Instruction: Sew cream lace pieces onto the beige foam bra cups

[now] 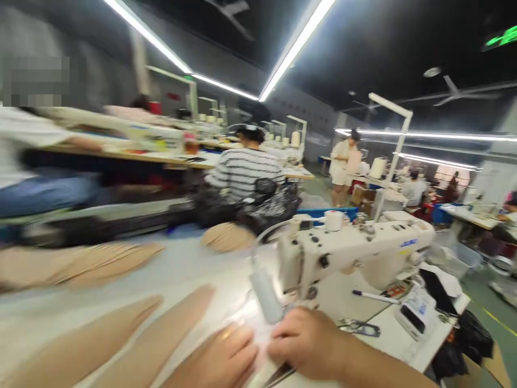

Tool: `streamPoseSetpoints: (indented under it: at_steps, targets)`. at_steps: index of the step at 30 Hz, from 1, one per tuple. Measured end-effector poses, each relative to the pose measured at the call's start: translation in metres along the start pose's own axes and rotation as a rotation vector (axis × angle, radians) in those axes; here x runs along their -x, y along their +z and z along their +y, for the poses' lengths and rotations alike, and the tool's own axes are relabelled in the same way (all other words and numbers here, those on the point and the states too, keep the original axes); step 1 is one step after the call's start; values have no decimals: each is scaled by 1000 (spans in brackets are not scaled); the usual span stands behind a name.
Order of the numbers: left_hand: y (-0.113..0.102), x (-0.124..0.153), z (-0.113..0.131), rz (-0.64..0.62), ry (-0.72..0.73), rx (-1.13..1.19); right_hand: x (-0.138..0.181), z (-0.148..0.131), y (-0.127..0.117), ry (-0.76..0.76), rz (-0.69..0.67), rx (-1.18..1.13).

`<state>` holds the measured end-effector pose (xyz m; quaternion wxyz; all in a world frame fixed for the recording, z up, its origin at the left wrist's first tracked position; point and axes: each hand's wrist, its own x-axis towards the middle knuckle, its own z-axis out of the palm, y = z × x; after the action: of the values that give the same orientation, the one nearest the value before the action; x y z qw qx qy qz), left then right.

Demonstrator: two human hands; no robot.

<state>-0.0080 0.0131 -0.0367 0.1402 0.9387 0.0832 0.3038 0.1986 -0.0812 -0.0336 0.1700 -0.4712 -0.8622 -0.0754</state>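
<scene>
My left hand (220, 353) is low in the middle, its fingers curled together, with a ring on one. Whatever may be in it is hidden. Close beside it, my right hand (305, 342) is closed in front of the needle end of a white sewing machine (355, 248). A dark pointed object (278, 374) shows under the right hand; blur hides its kind and whether it is gripped. A grey flat piece (266, 296) stands by the machine head, just beyond my hands. Beige fabric pieces (92, 337) lie on the pale worktable (177, 269) to the left.
More beige fabric (228, 237) lies farther back. Right of the machine are a marker pen (375, 297), a white boxy item (418, 312) and a metal-framed tool (363, 327). A person in a striped shirt (246, 170) sits ahead; another person's sleeve (28, 129) is at left.
</scene>
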Motion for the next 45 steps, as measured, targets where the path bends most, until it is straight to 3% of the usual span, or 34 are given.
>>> streamPoseSetpoints:
  at_steps: [3, 7, 13, 23, 30, 39, 45]
  targets:
    - [-5, 20, 12, -127, -36, -245, 14, -2, -4, 57, 4, -30]
    - [-6, 14, 23, -179, -10, -426, 20, -1, -13, 46, -56, -76]
    - [1, 15, 26, -108, -14, -418, 23, -3, -9, 5, 15, -142]
    - [7, 16, 24, -40, -12, -430, 24, -2, -6, 19, 13, -174]
    - [1, 11, 28, -74, 7, -311, 23, -3, -3, 55, -2, -175]
    - [9, -10, -2, -134, 175, -324, 22, -1, -3, 92, 53, -40]
    - [15, -13, -11, -126, 182, -319, 23, 1, -3, 98, 60, 9]
